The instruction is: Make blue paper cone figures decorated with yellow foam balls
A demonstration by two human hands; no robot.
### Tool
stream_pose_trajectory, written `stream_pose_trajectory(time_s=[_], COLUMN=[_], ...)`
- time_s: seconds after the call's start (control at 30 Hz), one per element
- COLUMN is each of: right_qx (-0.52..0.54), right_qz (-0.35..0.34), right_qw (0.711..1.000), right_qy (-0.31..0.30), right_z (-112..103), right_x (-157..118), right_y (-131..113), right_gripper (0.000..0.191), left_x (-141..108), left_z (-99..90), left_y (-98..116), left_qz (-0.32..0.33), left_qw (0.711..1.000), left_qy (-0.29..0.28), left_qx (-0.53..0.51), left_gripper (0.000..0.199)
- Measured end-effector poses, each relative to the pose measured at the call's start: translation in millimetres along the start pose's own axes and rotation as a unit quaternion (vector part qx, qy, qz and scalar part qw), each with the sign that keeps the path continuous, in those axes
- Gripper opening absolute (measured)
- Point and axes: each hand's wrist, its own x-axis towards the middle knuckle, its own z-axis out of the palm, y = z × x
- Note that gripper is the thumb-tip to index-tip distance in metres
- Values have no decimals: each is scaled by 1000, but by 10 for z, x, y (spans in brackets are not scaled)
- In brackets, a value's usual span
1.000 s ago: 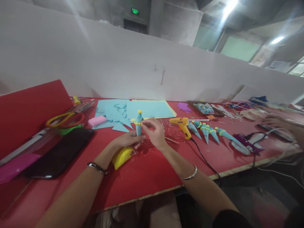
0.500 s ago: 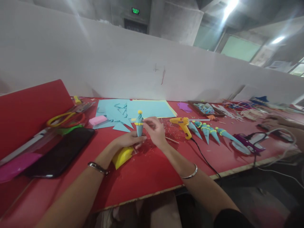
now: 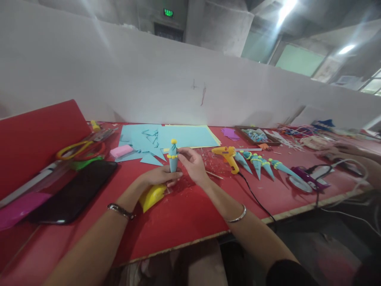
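Observation:
A small light-blue paper cone (image 3: 173, 163), point down, has a yellow trim band (image 3: 172, 156) round its middle and a yellow pompom (image 3: 174, 141) on its twisted top. My left hand (image 3: 159, 174) is closed round its lower part and holds it upright. At the cone's right side, level with the yellow band, the thumb and fingertips of my right hand (image 3: 192, 163) are drawn together and touch it. Under my left hand lies a yellow sheet or packet (image 3: 152, 197). Right of my hands rests a yellow hot glue gun (image 3: 228, 155), beside several similar blue cones (image 3: 257, 167).
Blue paper sheets (image 3: 187, 136) and cut pieces lie at the back. To the left are a black phone (image 3: 76, 192), scissors (image 3: 74, 151) and a pink block (image 3: 121, 151). A tray (image 3: 274, 138) stands back right. The glue gun's cord (image 3: 256, 198) crosses the front edge. Another person's hand (image 3: 342, 157) is far right.
The view has shifted very slightly. Both hands keep their hold and touch on the cone, with the right fingers still at the yellow band.

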Motion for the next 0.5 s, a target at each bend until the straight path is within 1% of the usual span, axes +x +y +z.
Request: stream_pose_trajectory(time_s=[0.17, 0.4, 0.5], right_qx=[-4, -16, -15], right_qz=[-7, 0, -2], right_qw=[1000, 1000, 1000], right_qy=[-10, -5, -1], right_z=[2, 10, 20], right_x=[-4, -12, -22], right_y=[-18, -2, -10], right_gripper=[16, 17, 20], left_x=[-3, -27, -21], left_z=[15, 42, 44], left_y=[20, 31, 28], left_qz=[3, -31, -19], left_qw=[1000, 999, 999], left_qy=[5, 21, 31], left_qx=[-2, -15, -32], left_gripper=[42, 41, 40])
